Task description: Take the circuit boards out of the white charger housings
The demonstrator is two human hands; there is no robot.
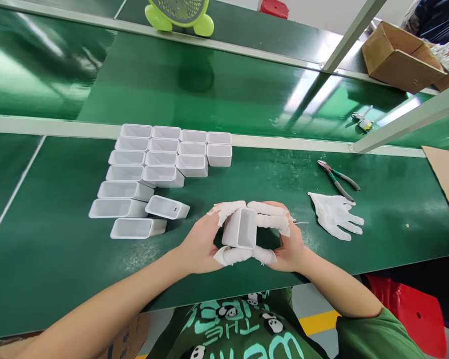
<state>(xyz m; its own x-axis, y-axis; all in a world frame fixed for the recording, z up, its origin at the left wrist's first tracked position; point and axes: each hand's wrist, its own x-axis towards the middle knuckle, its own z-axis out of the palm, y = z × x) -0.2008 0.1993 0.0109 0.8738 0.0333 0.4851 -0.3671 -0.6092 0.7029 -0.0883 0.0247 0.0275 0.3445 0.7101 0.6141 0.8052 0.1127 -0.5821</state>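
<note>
Between my two hands, close to the table's front edge, is a small white plastic box (240, 228) with its open side facing right and up toward me. My left hand (213, 237) grips it from the left, thumb below and fingers above. My right hand (284, 237) holds it from the right in the same way. White coverings wrap the thumbs and some fingers of both hands. To the left, several matching white boxes (162, 175) stand in rows, and one box (167, 207) lies slightly askew beside them.
Green-handled cutting pliers (338, 180) lie at the right, above a white glove (336, 215). A thin metal tool (301, 222) shows partly behind my right hand. Beyond are a cardboard box (402, 60), a green fan (179, 15) and a slanting white post (411, 117). A red stool (411, 309) stands lower right.
</note>
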